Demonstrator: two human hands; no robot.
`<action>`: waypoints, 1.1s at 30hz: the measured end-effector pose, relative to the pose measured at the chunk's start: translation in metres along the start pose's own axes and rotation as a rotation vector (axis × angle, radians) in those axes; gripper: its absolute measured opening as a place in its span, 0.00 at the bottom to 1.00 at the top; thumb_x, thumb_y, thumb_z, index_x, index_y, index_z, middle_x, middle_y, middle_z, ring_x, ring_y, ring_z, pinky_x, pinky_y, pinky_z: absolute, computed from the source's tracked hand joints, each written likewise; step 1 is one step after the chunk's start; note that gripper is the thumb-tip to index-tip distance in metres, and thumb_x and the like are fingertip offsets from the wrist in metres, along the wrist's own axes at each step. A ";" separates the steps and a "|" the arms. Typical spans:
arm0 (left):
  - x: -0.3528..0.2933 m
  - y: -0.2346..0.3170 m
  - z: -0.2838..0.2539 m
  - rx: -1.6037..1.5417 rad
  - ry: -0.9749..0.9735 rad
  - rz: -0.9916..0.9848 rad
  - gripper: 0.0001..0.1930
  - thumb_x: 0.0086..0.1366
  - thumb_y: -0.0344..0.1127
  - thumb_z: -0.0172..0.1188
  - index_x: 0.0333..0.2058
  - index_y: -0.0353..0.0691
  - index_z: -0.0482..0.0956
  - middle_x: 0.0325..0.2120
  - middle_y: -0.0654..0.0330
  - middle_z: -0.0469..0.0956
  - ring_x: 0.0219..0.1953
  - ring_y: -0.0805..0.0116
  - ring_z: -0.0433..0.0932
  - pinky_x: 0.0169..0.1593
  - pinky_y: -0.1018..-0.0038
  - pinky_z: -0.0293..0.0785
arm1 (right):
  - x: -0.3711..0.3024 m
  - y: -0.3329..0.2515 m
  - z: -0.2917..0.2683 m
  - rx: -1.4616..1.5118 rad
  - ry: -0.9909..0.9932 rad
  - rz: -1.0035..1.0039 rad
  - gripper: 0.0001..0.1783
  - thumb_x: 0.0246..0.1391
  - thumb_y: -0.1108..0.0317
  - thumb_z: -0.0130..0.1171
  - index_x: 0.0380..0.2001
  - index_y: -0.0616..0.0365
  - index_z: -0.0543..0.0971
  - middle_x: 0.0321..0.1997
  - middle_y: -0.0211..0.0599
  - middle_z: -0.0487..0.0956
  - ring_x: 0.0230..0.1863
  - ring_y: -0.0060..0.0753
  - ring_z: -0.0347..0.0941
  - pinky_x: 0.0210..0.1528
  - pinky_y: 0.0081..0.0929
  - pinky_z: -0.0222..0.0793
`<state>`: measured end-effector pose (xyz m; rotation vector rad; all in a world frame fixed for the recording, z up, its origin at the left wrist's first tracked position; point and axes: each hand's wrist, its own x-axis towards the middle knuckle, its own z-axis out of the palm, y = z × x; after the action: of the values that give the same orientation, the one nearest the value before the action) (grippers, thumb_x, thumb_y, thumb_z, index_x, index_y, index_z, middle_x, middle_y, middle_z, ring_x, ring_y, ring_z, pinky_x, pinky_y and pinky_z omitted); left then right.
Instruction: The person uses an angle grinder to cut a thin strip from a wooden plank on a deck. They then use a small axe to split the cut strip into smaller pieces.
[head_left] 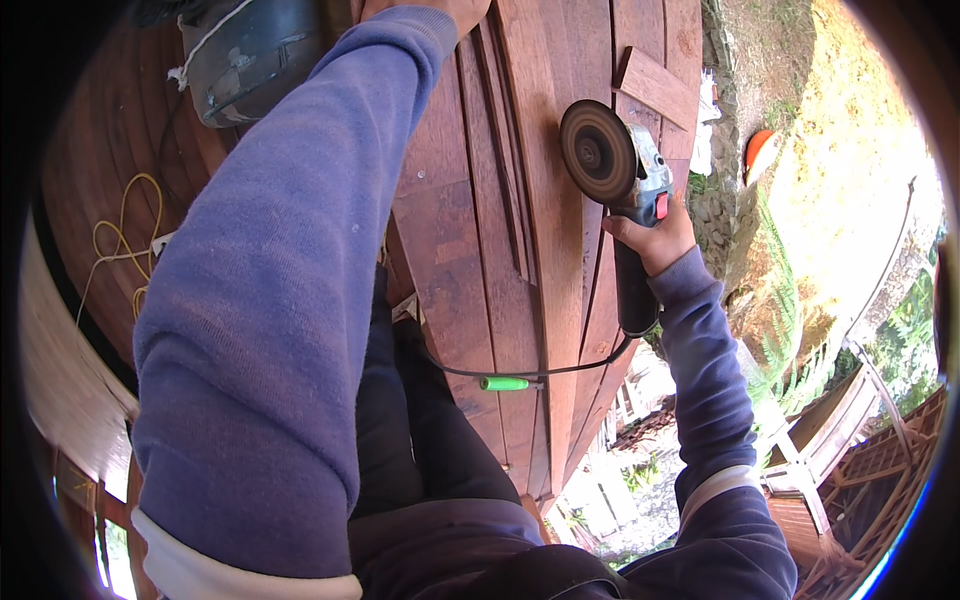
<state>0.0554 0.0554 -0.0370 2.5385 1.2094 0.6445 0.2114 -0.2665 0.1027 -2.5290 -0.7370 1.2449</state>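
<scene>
My right hand (655, 240) is wrapped round the body of an angle grinder (645, 180), near its red switch. The grinder's brown disc (598, 150) faces up and to the left, over the right side of the long wooden board (550, 190). A black cord (575, 370) runs from the grinder's rear back toward my legs. My left arm reaches far forward, and my left hand (440, 10) shows only in part at the top edge. Its fingers are out of the picture, so I cannot see what it touches.
A short wooden offcut (655, 88) lies on the planks beyond the grinder. Nearer me is a green-handled tool (503, 383). A dark bucket-like container (255, 65) stands at the far left, above a yellow cord (125, 240). Past the deck's right edge lie sunlit ground and an orange object (760, 150).
</scene>
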 end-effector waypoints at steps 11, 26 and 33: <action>-0.001 0.001 -0.001 0.004 0.001 0.002 0.33 0.75 0.53 0.50 0.74 0.46 0.63 0.72 0.50 0.66 0.76 0.55 0.59 0.79 0.48 0.46 | -0.002 0.003 -0.001 -0.007 0.005 -0.003 0.33 0.41 0.54 0.81 0.49 0.59 0.83 0.42 0.39 0.88 0.44 0.37 0.86 0.52 0.34 0.78; 0.000 0.001 -0.003 -0.021 -0.017 -0.010 0.34 0.76 0.53 0.49 0.75 0.49 0.61 0.73 0.50 0.65 0.77 0.55 0.58 0.79 0.49 0.45 | -0.002 0.008 0.001 -0.023 0.042 -0.021 0.33 0.41 0.55 0.81 0.49 0.60 0.83 0.42 0.39 0.88 0.43 0.36 0.85 0.51 0.34 0.79; -0.001 0.001 -0.002 -0.005 -0.006 -0.008 0.34 0.75 0.52 0.50 0.75 0.49 0.61 0.72 0.50 0.65 0.76 0.54 0.59 0.79 0.49 0.46 | -0.003 0.002 0.002 0.028 0.007 -0.015 0.32 0.41 0.56 0.81 0.48 0.60 0.83 0.42 0.39 0.88 0.43 0.34 0.85 0.50 0.33 0.79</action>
<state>0.0552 0.0541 -0.0350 2.5277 1.2140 0.6366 0.2092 -0.2699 0.1028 -2.4995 -0.7308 1.2321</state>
